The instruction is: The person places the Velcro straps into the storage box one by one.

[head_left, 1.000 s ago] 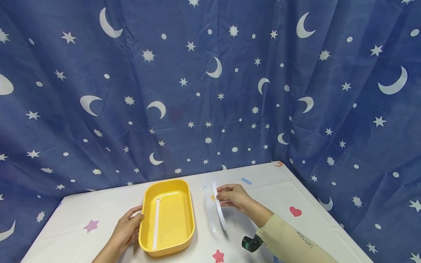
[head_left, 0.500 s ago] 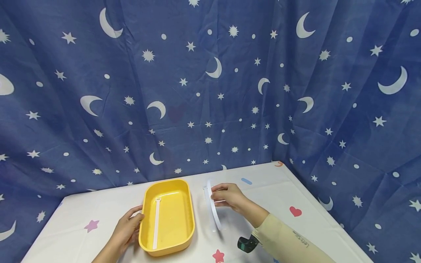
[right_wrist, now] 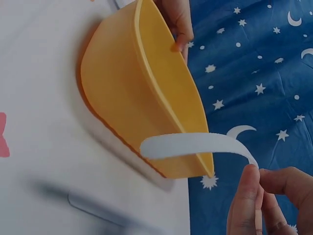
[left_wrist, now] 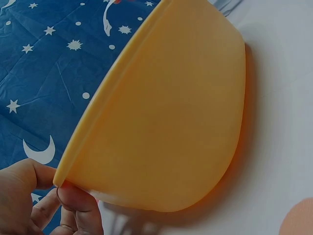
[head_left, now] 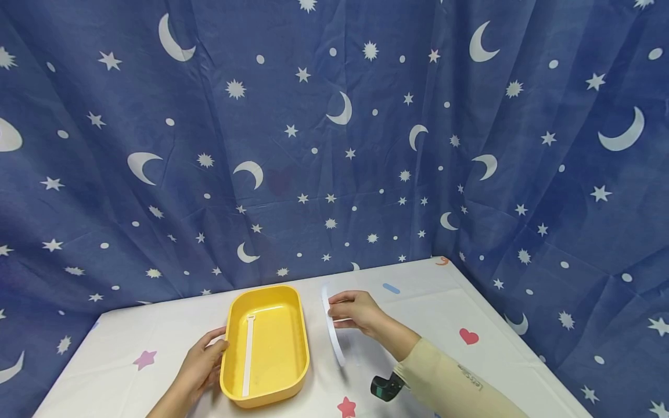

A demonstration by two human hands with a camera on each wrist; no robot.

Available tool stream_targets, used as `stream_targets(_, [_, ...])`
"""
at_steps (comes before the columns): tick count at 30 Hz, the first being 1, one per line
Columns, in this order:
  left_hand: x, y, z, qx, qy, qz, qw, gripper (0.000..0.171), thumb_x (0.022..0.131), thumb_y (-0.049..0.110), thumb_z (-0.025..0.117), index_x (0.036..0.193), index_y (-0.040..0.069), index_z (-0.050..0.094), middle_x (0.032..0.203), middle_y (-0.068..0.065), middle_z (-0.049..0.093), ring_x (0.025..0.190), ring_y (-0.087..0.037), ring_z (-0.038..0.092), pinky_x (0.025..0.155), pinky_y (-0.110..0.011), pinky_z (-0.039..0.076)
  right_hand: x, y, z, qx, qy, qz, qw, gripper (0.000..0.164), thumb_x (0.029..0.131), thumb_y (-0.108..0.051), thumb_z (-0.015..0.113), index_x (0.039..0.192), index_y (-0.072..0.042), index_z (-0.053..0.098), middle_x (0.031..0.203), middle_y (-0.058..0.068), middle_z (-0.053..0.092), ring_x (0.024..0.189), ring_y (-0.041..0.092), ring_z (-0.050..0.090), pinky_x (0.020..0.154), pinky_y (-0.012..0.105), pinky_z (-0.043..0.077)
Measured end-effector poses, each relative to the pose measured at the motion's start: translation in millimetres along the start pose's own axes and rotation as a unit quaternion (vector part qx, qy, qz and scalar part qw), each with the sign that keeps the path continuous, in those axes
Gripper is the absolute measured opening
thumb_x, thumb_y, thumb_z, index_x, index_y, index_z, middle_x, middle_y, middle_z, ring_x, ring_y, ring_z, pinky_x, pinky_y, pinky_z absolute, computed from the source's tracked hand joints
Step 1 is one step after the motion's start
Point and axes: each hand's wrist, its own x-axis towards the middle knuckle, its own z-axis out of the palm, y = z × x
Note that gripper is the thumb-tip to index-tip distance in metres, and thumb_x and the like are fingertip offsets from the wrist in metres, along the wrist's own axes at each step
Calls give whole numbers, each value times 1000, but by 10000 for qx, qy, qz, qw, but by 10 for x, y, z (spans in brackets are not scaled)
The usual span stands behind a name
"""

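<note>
My left hand (head_left: 201, 363) grips the left rim of a deep yellow bin (head_left: 305, 371), thumb and fingers pinching the lip in the left wrist view. Inside the bin lies a white strap (head_left: 248, 360) with a slotted head at its far end. To the right of the bin, my right hand (head_left: 355, 313) pinches a second white strap (head_left: 334, 337), which looks like a hook-and-loop strap, by one part between thumb and fingers. It bows into a curve, and in the right wrist view its rounded free end (right_wrist: 161, 146) overlaps the bin's side.
A white tablecloth (head_left: 418, 371) with printed shapes covers the table. The blue curtain (head_left: 292, 145) with moons and stars rises behind and along the right side. A small black device (head_left: 385, 388) hangs under the right wrist.
My right hand has moved left toward the bin with its strap. A faint strap shape on the tablecloth beside it no longer shows. The left hand and bin have stayed put.
</note>
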Motion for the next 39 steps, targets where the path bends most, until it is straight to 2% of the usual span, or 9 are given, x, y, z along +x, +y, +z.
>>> stream_targets(9, [-7, 4, -3, 20, -25, 32, 10000, 56, 96, 19, 50, 148, 4, 34, 110, -15, 63, 82, -15, 65, 64, -29, 58, 5, -53, 97, -21, -104, -13, 9999, 30, 84, -1, 70, 112, 7, 65, 89, 8, 66, 76, 16, 68, 71, 34, 61])
stream_targets(14, [-9, 14, -4, 145, 11, 3, 9999, 56, 96, 20, 50, 148, 6, 35, 103, -10, 65, 70, -10, 60, 50, -21, 47, 21, -75, 164, 25, -173, -15, 9998, 29, 83, 0, 71, 111, 6, 65, 89, 8, 65, 76, 16, 68, 71, 34, 61])
stream_targets(17, [-11, 10, 0, 96, -3, 21, 10000, 56, 96, 19, 50, 148, 6, 35, 97, -7, 66, 62, -8, 57, 46, -19, 43, 23, -79, 206, 14, -171, 2, 9999, 29, 83, 0, 71, 111, 6, 65, 89, 9, 65, 75, 16, 68, 70, 34, 61])
stream_targets(22, [-21, -3, 11, -48, -43, -6, 10000, 56, 95, 18, 50, 148, 7, 34, 92, -5, 67, 62, -8, 58, 47, -19, 45, 19, -80, 259, 18, -161, 8, 9999, 29, 82, 1, 71, 110, 7, 65, 89, 8, 65, 75, 16, 68, 68, 32, 61])
stream_targets(25, [-23, -5, 14, -65, -29, -22, 10000, 56, 95, 19, 50, 148, 8, 35, 94, -6, 68, 69, -11, 63, 49, -20, 47, 21, -72, 284, 37, -185, 18, 9998, 29, 82, 1, 71, 110, 6, 65, 88, 8, 65, 74, 16, 67, 68, 32, 61])
stream_targets(27, [-23, -5, 18, -47, -7, -47, 10000, 55, 95, 18, 50, 147, 9, 36, 91, -6, 69, 66, -10, 62, 47, -19, 45, 23, -69, 306, 32, -181, 39, 9998, 30, 82, 0, 72, 110, 6, 65, 89, 8, 65, 75, 16, 67, 68, 33, 61])
stream_targets(31, [-25, -11, 34, -144, -52, -3, 9999, 55, 96, 17, 49, 148, 7, 35, 94, -7, 68, 72, -12, 65, 56, -24, 54, 25, -77, 357, -24, -154, 70, 9999, 30, 81, -1, 73, 110, 5, 67, 91, 8, 67, 76, 17, 68, 68, 33, 61])
stream_targets(34, [-30, -12, 44, -181, -51, 25, 9998, 55, 95, 16, 49, 148, 7, 35, 97, -9, 68, 76, -14, 66, 60, -28, 57, 31, -88, 392, -9, -167, 77, 9998, 30, 80, -1, 73, 109, 4, 67, 93, 9, 67, 77, 17, 68, 69, 34, 61])
stream_targets(39, [-41, -8, 47, -142, -59, -24, 9999, 56, 95, 16, 49, 148, 8, 35, 87, -5, 65, 61, -8, 56, 49, -20, 48, 40, -96, 454, 141, -230, 95, 9996, 29, 79, 1, 72, 108, 5, 67, 89, 8, 67, 74, 16, 68, 68, 33, 61])
